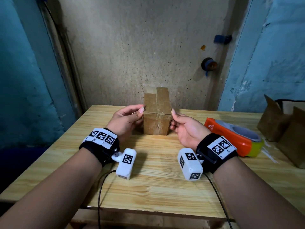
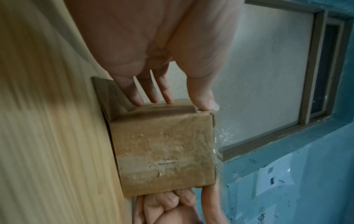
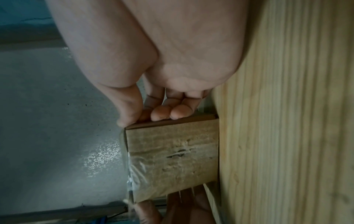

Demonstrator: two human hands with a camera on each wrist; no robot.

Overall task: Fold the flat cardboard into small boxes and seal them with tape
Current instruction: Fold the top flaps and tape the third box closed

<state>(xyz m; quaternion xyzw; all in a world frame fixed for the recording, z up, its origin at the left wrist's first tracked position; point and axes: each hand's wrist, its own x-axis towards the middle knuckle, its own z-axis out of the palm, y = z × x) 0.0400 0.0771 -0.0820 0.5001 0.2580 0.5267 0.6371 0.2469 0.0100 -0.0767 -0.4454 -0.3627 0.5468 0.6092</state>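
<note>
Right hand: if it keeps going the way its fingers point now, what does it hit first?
The small cardboard box. The right hand points left at its right side, fingers at or touching that wall. Contact looks immediate, though depth is unclear.
</note>
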